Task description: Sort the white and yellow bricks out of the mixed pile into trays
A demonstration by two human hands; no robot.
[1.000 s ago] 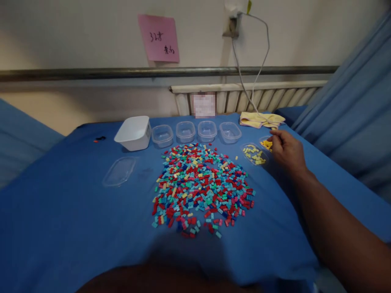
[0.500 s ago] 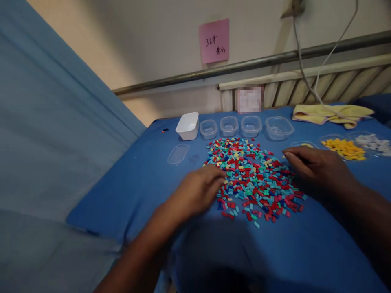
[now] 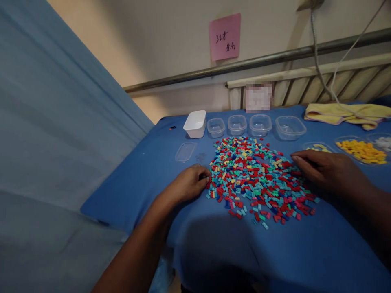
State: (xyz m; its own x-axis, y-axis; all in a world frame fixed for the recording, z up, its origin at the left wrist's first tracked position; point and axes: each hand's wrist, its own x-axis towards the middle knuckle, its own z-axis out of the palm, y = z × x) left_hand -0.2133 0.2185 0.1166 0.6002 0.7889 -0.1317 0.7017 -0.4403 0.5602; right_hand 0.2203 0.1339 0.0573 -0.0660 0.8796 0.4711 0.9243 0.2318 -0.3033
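Note:
A spread-out pile of small toy building bricks (image 3: 253, 175) in red, blue, teal, green, pink and pale yellow lies on the blue cloth (image 3: 143, 175). At the pile's left edge is my left hand (image 3: 192, 181), fingers curled and thumb near the fingertips; what they hold, if anything, is too small to make out. My right hand (image 3: 324, 167) hovers at the right edge, thumb and forefinger pressed together, their contents hidden. Just behind it a shallow clear lid (image 3: 305, 145) carries several pale yellow bricks (image 3: 319, 147), partly covered by the hand.
Along the back stand a white tub (image 3: 195, 124) and several clear tubs (image 3: 236, 125). To the right are yellow bricks (image 3: 362, 151), white bricks (image 3: 384, 143) and a folded yellow cloth (image 3: 336, 114). A clear lid (image 3: 185, 151) lies left. A radiator (image 3: 293, 89) lines the wall.
My left hand has drawn back left from over the pile to its edge, fingers more curled. My right hand stays near the pile's right edge. The whole view has shifted slightly.

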